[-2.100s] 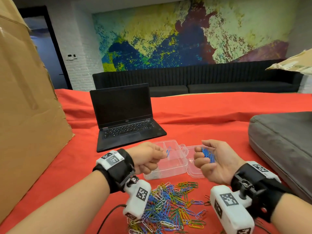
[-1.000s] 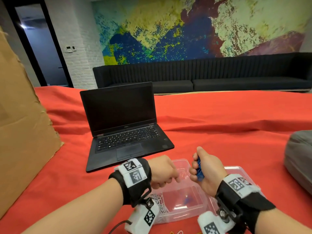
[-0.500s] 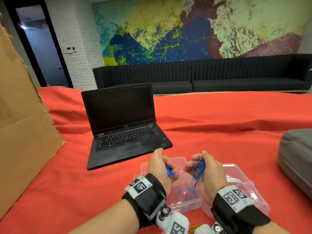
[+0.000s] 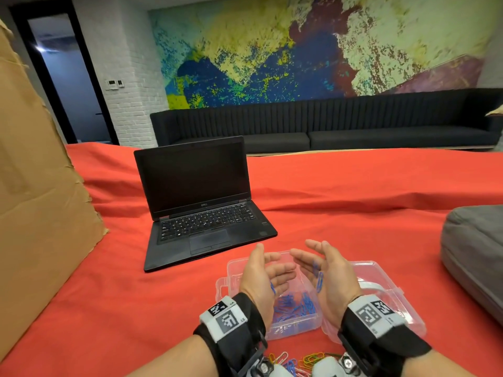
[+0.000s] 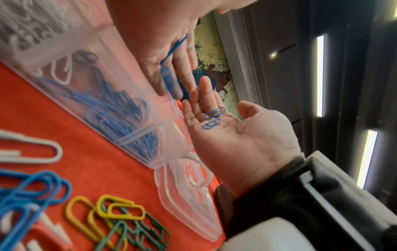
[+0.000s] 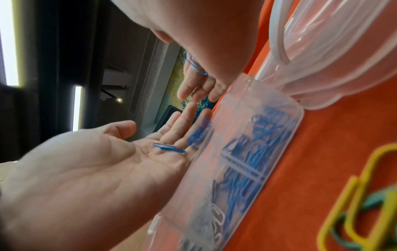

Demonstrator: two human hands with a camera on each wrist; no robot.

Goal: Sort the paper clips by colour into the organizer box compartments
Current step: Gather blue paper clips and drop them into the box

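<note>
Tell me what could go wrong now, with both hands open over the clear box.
A few blue clips cling to the right hand and one to the left hand; they could drop outside the box onto the red cloth. They might also land in the next compartment with the white clips.

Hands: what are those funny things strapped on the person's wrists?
The left hand and right hand are bare, with bare forearms. Each wrist wears a wide black strap with a white band printed with black-and-white square code markers. Below each strap hangs a rounded white camera housing.
</note>
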